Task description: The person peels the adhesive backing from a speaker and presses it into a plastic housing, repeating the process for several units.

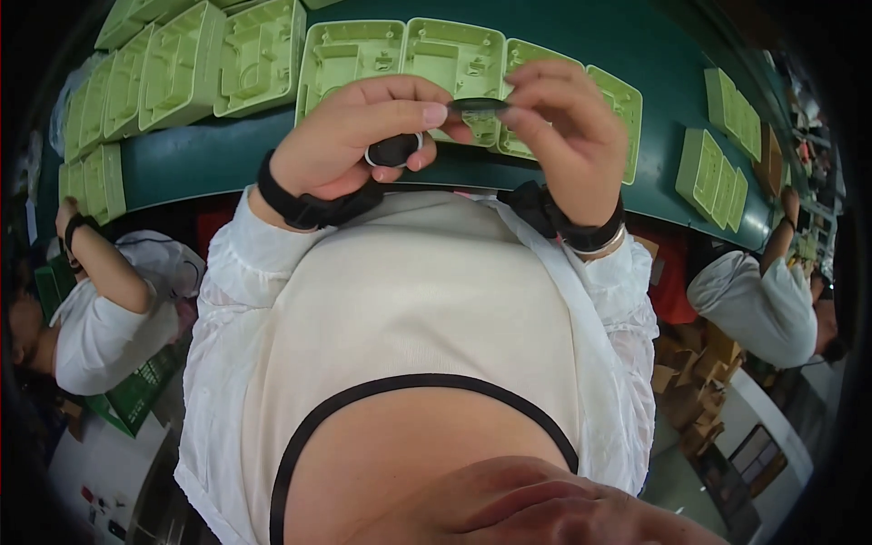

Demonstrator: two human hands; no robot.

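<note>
Thin dark piece [479, 105] sits just past 12 o'clock. Left hand [350, 127] at 11 clamps its 9 o'clock end, also cupping a black, white-rimmed piece [395, 151]. Right hand [577, 136], between 1 and 2, meets the opposite end; blurred, cannot tell whether clamped. Light green housings [454, 59] beyond, 12 o'clock.

Pale marks [139, 418] on a green crate [136, 392], none legible.
The crate sits off the near edge of the table [209, 165], toward the left end; the marks, which look like lettering, show low on its side, too small and blurred to make out as words or numbers. No other text can be read, either on the table or beyond its edges.
</note>
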